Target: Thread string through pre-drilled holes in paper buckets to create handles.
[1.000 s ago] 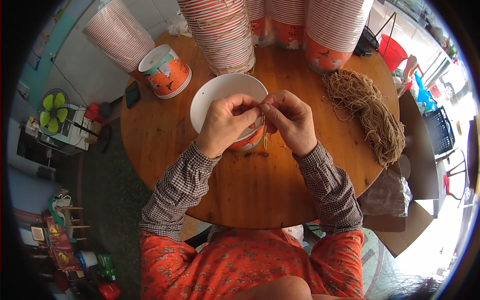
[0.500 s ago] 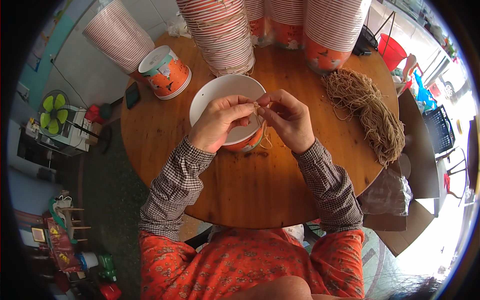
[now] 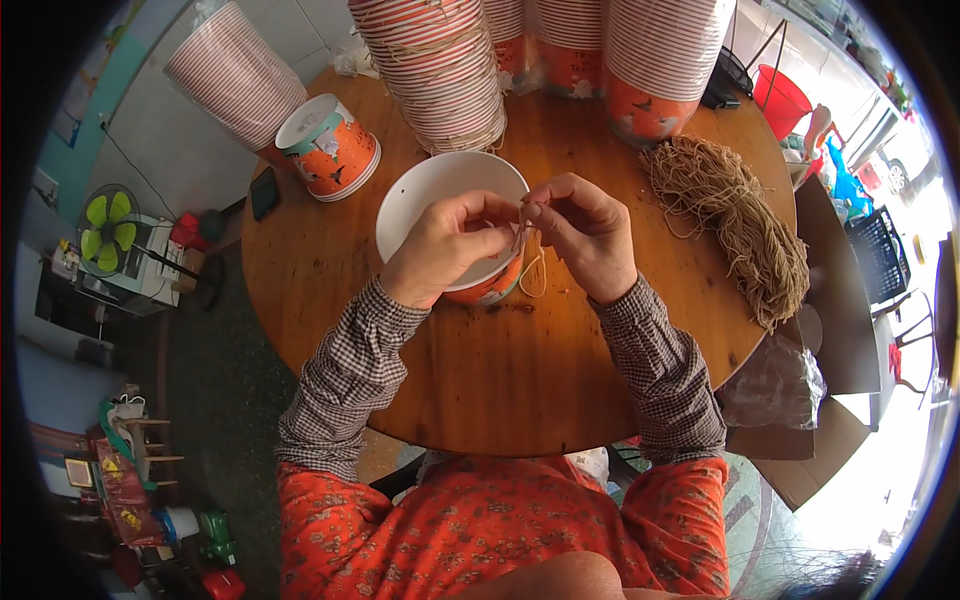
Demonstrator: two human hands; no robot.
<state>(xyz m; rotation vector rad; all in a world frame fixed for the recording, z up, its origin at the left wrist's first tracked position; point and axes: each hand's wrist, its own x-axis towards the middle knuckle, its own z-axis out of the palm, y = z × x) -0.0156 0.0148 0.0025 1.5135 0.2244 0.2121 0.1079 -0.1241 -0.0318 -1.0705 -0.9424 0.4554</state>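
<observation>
An orange paper bucket with a white inside point(image 3: 415, 200) stands on the round wooden table in front of me, its mouth upward. A small hole shows near its far left rim. Over the bucket's right rim, my left hand point(image 3: 445, 245) pinches a thin tan string point(image 3: 533, 278) between thumb and fingers. Close beside it, my right hand point(image 3: 588, 235) pinches the string too, fingertips nearly touching the left ones. A loop of the string hangs down outside the bucket's right side. The exact spot where the string meets the rim is hidden by my fingers.
A tall stack of buckets with strings point(image 3: 435, 75) rises behind the bucket. Plastic-wrapped stacks point(image 3: 665, 60) stand at the back. Left are an upturned bucket point(image 3: 330, 150), a leaning stack point(image 3: 235, 75) and a phone point(image 3: 264, 193). A bundle of tan strings point(image 3: 730, 225) lies right.
My right hand has shifted slightly right and my fingertips have drawn a little apart. The string loop outside the bucket hangs in a rounder shape.
</observation>
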